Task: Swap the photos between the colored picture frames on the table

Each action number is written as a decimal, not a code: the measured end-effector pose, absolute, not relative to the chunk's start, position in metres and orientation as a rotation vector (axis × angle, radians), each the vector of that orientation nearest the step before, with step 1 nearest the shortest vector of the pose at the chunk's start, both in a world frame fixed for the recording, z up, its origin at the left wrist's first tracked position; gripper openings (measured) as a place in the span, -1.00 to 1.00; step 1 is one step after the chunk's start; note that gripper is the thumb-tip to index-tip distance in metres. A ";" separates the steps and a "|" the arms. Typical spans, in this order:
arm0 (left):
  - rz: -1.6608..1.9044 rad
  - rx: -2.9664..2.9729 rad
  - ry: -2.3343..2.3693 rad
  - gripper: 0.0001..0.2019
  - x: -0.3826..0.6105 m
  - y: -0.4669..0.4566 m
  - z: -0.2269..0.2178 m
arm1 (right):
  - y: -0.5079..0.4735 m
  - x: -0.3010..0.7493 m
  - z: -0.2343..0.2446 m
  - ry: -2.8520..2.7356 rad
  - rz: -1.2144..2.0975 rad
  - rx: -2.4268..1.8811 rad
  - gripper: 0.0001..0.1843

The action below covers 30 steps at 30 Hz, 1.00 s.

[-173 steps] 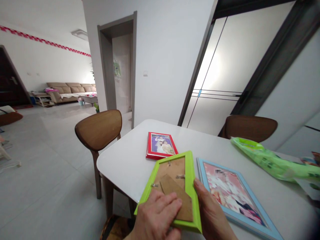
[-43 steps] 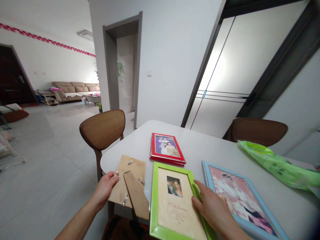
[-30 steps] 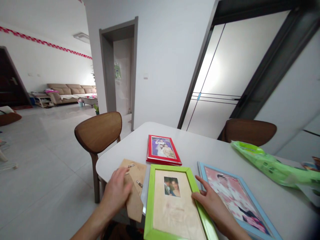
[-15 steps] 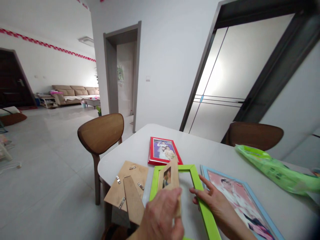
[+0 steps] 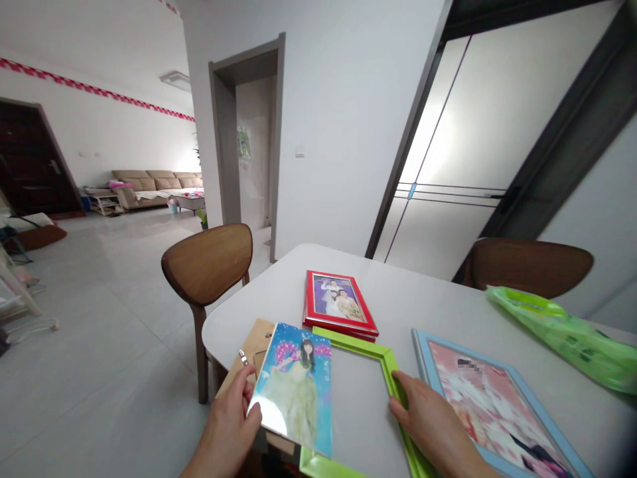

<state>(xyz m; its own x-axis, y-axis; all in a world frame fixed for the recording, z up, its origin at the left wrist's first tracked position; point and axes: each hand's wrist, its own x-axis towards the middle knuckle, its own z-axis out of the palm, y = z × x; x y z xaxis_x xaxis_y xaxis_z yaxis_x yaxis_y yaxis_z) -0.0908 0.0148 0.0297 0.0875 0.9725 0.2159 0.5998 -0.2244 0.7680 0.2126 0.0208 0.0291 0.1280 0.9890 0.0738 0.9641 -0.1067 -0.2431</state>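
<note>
A glossy blue photo [image 5: 296, 388] of a figure in a pale dress lies tilted over a wooden backing board [image 5: 259, 337] and the left side of a green picture frame [image 5: 351, 342]. My left hand [image 5: 229, 415] grips the photo's left edge, thumb on top. Only part of the board shows, with a metal clip near its left edge. My right hand [image 5: 432, 415] is closed around the right side of the green frame, whose opening shows bare white tabletop.
Behind the green frame lie stacked red picture frames [image 5: 341, 302]. A blue picture frame [image 5: 497, 398] is on the right, with a green plastic bag [image 5: 562, 338] beyond it. Brown chairs [image 5: 209, 265] stand at the white table [image 5: 398, 285].
The wood-coloured piece in my left hand has swung down to the left; the blue photo face now shows there. My right hand stays on the green frame. The view has shifted slightly.
</note>
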 end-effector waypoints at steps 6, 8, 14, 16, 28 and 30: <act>0.855 2.201 1.592 -0.62 -0.093 0.017 0.029 | 0.020 0.214 0.031 -1.898 0.073 -2.132 -0.65; 0.817 2.277 1.598 -0.63 -0.095 0.018 0.027 | 0.019 0.206 0.035 -1.840 0.026 -2.027 -0.66; 0.860 2.451 1.448 -0.55 -0.081 0.010 0.026 | 0.024 0.149 0.036 -1.293 0.953 -1.658 -0.39; 0.827 2.499 1.302 -0.47 -0.070 0.006 0.027 | 0.028 0.130 0.034 -1.082 1.243 -1.513 -0.34; 1.402 2.123 0.954 -0.57 -0.028 0.013 0.057 | 0.017 0.105 0.087 -0.802 1.306 -1.140 -0.48; 1.500 1.807 0.978 -0.65 -0.014 0.007 0.068 | 0.015 0.108 0.075 -0.699 1.320 -1.193 -0.46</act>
